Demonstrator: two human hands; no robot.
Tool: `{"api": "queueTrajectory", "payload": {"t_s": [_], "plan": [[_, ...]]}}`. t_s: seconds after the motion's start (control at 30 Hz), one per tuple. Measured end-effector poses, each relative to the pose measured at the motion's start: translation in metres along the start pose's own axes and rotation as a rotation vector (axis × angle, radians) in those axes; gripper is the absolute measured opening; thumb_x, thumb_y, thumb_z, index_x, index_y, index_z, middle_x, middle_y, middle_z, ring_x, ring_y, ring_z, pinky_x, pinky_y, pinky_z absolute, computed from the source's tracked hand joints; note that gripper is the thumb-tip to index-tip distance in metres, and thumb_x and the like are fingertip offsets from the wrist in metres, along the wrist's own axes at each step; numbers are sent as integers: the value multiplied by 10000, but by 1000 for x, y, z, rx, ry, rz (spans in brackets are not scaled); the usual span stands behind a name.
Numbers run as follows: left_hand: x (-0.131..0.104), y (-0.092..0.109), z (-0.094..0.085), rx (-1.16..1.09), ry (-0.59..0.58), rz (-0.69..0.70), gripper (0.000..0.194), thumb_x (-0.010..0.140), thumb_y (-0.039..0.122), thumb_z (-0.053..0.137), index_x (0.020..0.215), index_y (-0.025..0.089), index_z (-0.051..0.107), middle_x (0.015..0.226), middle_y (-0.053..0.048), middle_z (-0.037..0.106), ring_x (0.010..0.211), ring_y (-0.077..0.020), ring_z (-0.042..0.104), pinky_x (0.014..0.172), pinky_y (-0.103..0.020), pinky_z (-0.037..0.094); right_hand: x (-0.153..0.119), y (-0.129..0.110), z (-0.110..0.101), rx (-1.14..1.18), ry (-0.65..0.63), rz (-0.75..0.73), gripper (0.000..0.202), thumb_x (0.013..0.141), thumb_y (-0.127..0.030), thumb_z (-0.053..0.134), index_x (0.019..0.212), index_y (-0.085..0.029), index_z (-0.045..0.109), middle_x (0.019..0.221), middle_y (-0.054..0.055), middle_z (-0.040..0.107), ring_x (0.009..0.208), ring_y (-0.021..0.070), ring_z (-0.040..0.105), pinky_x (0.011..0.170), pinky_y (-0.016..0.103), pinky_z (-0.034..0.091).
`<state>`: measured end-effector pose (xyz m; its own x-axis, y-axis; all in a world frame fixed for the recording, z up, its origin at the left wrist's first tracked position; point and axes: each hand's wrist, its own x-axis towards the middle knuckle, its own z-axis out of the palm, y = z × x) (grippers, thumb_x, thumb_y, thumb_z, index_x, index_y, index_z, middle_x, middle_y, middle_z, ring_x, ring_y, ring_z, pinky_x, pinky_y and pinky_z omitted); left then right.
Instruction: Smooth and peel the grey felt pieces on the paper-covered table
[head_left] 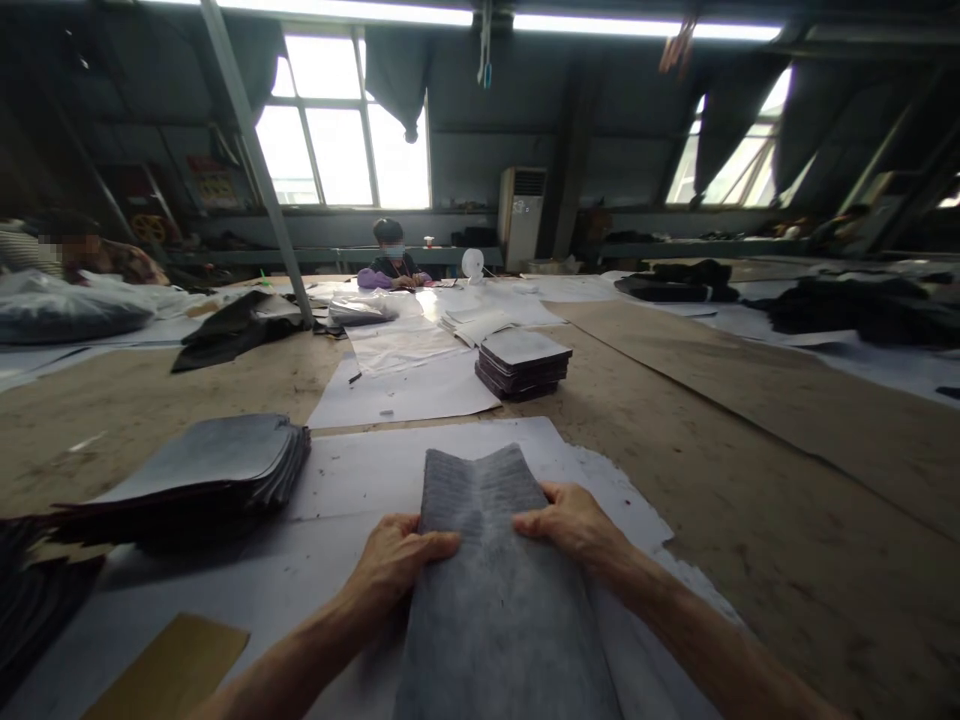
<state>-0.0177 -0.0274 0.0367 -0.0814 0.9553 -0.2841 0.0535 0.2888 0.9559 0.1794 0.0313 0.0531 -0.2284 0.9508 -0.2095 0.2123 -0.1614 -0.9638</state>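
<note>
Fingers of both hands are pinching the long edges of a grey, felt-like rectangular piece [502, 610], my left hand [391, 565] on one side and my right hand [581, 525] on the other. Each thumb lies flat on the upper face; most of the other fingers are hidden at or under the edges, so I cannot tell how far they reach. The piece is right in front of me, above a large white paper sheet [360, 460] on the brown tabletop [750, 480], its near end running out of view. Between my thumbs it sags into a shallow trough, and the far edge dips in the middle, so I judge it soft, bendable and fairly light. Its matt face looks unlikely to slip or break. Opposite long edges seem the best hold, with thumbs on top; gripping closer to the far corners would probably keep that end flatter. Whether it is one layer or several, I cannot tell. Left of it sits a thick stack of grey-topped pieces [210, 455].
</note>
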Motion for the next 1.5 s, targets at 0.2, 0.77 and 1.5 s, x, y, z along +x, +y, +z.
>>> {"api": "queueTrajectory", "payload": {"t_s": [0.2,0.77,1.5], "plan": [[23,14,-11,-191,24,170,309,537,242,698,819,126,655,762,-46,690,700,-213,633,637,-286,494,21,8,10,204,-24,-175,438,550,-244,655,978,-186,580,897,4,666,790,189,612,698,279,489],[92,16,-34,-259,20,305,471,456,32,549,908,161,580,755,6,658,672,-154,607,604,-232,456,74,-4,2,125,-80,-36,319,476,-120,652,780,-187,580,722,-47,634,626,118,570,566,214,435],[133,25,-32,-193,-17,315,617,384,-25,438,971,120,560,838,-38,631,755,-185,593,586,-227,447,97,-14,-4,-39,-97,-136,613,473,-111,639,1077,-179,560,981,38,649,855,224,608,736,324,487]]}}
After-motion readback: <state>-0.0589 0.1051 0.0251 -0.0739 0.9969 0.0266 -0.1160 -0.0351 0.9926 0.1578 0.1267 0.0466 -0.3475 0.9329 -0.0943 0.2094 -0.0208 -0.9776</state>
